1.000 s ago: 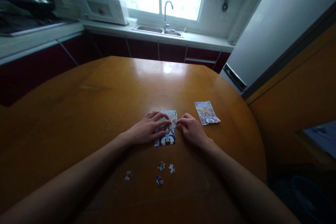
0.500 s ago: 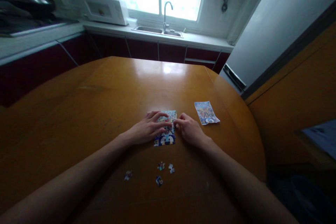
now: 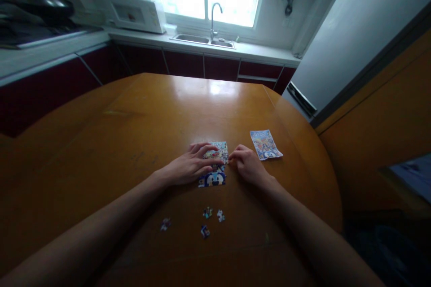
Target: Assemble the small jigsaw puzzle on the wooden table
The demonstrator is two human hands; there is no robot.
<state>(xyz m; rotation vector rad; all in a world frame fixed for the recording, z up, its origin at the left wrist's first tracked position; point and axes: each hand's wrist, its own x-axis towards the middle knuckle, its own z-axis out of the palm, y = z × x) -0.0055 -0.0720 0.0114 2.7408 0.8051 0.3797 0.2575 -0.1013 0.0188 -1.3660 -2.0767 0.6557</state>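
Observation:
A small colourful jigsaw puzzle (image 3: 215,178) lies on the round wooden table (image 3: 161,112) in front of me. My left hand (image 3: 190,167) rests flat on its left part, fingers stretched out over the pieces. Curled at the puzzle's right edge, my right hand (image 3: 248,165) has its fingertips pressed together against the border; whether a piece sits between them is hidden. Several loose puzzle pieces (image 3: 206,220) lie nearer to me, below the puzzle.
A printed picture card (image 3: 265,144) lies to the right of the puzzle. Behind the table runs a counter with a sink and tap (image 3: 212,31), a microwave (image 3: 133,12) and a window. A grey fridge (image 3: 340,40) stands at the right.
Both hands stay at the puzzle. My right fingertips moved slightly left, then back along the puzzle's right edge; my left fingers shifted a little on the pieces.

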